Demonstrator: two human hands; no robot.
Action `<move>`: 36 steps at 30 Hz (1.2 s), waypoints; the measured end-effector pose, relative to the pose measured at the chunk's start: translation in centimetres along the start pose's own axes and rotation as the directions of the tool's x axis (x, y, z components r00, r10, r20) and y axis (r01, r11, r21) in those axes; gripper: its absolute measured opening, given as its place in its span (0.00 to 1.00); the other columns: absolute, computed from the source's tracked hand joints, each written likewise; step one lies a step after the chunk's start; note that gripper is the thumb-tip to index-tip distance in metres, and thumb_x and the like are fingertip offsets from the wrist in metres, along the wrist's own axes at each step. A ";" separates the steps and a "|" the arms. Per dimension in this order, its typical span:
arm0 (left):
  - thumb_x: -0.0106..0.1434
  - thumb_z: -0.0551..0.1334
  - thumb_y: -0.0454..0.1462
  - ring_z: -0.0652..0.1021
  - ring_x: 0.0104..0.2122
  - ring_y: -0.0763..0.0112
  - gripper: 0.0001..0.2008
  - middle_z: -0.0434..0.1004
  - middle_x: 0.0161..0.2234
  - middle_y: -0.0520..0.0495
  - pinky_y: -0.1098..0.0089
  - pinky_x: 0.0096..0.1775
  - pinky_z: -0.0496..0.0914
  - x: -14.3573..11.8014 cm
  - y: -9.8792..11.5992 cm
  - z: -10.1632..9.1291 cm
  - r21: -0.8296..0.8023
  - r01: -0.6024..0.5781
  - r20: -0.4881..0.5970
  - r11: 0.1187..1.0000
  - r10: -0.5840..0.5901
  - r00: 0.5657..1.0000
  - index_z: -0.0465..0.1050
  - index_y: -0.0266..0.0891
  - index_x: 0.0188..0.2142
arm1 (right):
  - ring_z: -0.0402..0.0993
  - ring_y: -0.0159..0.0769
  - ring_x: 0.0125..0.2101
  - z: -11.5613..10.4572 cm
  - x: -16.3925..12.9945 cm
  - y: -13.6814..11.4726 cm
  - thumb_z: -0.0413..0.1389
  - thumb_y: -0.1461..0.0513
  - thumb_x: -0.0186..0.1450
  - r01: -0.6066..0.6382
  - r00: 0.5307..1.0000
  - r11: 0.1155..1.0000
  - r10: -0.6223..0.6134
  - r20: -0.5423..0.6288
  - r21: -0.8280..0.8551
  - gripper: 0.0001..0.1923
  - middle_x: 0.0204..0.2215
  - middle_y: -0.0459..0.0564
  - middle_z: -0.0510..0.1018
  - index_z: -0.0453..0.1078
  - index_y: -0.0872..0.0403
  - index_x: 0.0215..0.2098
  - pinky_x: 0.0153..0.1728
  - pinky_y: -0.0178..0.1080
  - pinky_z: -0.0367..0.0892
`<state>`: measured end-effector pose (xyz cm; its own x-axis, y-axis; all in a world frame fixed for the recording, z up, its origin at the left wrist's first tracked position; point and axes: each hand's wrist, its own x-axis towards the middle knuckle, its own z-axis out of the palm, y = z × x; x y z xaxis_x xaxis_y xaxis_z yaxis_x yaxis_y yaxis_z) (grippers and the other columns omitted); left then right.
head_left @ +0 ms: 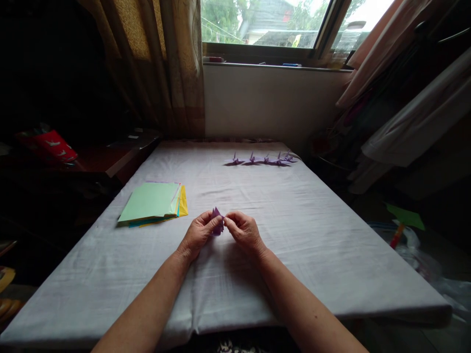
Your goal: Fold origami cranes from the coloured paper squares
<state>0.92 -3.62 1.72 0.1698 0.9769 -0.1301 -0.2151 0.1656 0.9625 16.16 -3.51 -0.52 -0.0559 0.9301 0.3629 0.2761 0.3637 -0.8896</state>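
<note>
Both hands (pixel 221 230) round purple paper fold (pixel 217 221), w/ fingertips.

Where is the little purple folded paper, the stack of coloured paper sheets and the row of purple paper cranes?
Little purple folded paper (pixel 217 220), head view, middle.
Stack of coloured paper sheets (pixel 150 202), head view, green top sheet.
Row of purple paper cranes (pixel 265 160), head view, a middle crane.

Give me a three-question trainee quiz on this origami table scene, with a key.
1. True or false: both hands pinch the purple folded paper.
2. Which colour tops the paper stack? A red, B green, C black.
3. Where do the finished purple cranes sit on the table?

Key:
1. True: left hand and right hand both grip it.
2. B.
3. In a row at the far edge, near the window wall.
</note>
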 end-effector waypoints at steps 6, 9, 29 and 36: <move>0.47 0.73 0.50 0.70 0.23 0.77 0.21 0.71 0.22 0.53 0.75 0.28 0.65 0.0 -0.3 0.1 0.013 -0.011 -0.021 1.000 0.012 1.000 0.73 0.35 0.27 | 0.66 0.28 0.21 0.2 -0.1 -0.4 0.54 0.57 0.63 0.077 0.997 0.989 -0.077 0.004 -0.128 0.11 0.21 0.44 0.74 0.72 0.53 0.26 0.25 0.32 0.62; 0.47 0.73 0.51 0.74 0.28 0.74 0.23 0.76 0.29 0.50 0.73 0.33 0.68 0.2 -0.5 -0.2 0.018 -0.017 -0.033 1.000 0.017 0.999 0.74 0.36 0.34 | 0.67 0.29 0.21 0.1 0.1 -0.6 0.54 0.57 0.62 0.075 0.996 0.989 -0.080 -0.029 -0.126 0.11 0.21 0.44 0.75 0.72 0.53 0.26 0.26 0.32 0.63; 0.45 0.71 0.53 0.75 0.25 0.71 0.25 0.80 0.29 0.47 0.74 0.25 0.66 0.9 -0.8 -0.9 0.258 0.008 -0.122 0.966 0.025 0.992 0.78 0.36 0.35 | 0.75 0.33 0.27 -0.2 0.4 -0.6 0.60 0.53 0.59 0.003 0.990 0.997 -0.014 -0.140 -0.077 0.15 0.31 0.49 0.80 0.75 0.53 0.40 0.26 0.34 0.68; 0.48 0.69 0.51 0.77 0.26 0.68 0.21 0.82 0.29 0.46 0.72 0.28 0.68 1.1 -1.6 -1.1 0.340 -0.038 -0.099 0.940 0.076 0.992 0.81 0.37 0.35 | 0.73 0.30 0.25 -0.2 0.2 -0.9 0.60 0.54 0.60 0.072 0.996 0.993 -0.076 -0.036 -0.096 0.13 0.31 0.48 0.79 0.76 0.51 0.40 0.27 0.33 0.68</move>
<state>0.36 -2.69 -0.18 0.0567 0.9952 -0.0797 0.1188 0.0726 0.9903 16.14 -3.68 0.39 -0.0422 0.8973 0.4395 0.3626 0.4236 -0.8301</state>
